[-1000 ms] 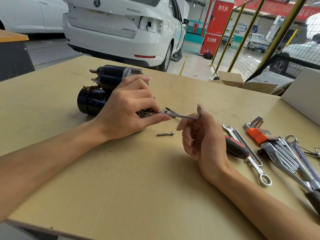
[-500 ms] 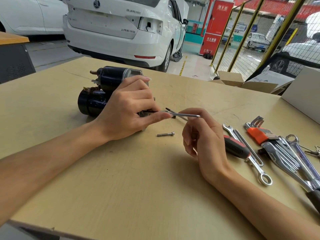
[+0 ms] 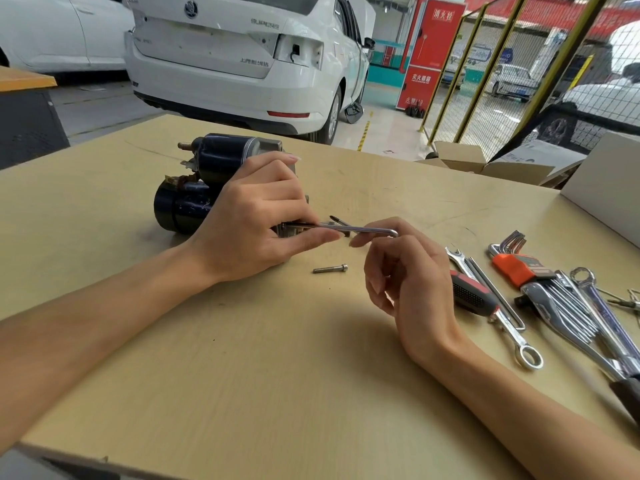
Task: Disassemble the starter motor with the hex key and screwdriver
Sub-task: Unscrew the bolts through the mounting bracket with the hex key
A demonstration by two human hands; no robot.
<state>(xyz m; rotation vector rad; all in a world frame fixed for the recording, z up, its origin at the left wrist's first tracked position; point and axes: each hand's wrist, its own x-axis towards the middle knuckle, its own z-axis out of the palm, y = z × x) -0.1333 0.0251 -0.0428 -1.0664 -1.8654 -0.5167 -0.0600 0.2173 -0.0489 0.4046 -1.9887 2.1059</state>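
The black starter motor (image 3: 194,188) lies on its side on the tan table (image 3: 242,358). My left hand (image 3: 256,216) lies over its near end, thumb and fingers pinching the shaft of a silver hex key (image 3: 367,230) where it enters the motor. My right hand (image 3: 405,275) holds the bent outer end of the key with its fingertips. One removed bolt (image 3: 330,269) lies on the table just below the key. A second dark bolt (image 3: 339,221) lies behind the key. The red-and-black screwdriver handle (image 3: 471,296) lies right of my right hand.
Several wrenches (image 3: 519,341) and an orange-holdered hex key set (image 3: 516,265) lie at the table's right. A grey box (image 3: 609,188) stands at the far right edge, with cardboard boxes (image 3: 464,157) behind. A white car (image 3: 249,57) is parked beyond the table.
My right hand has turned the bent end of the hex key round, from pointing up under the fingers to pointing down at the fingertips. My left hand and the motor have stayed put.
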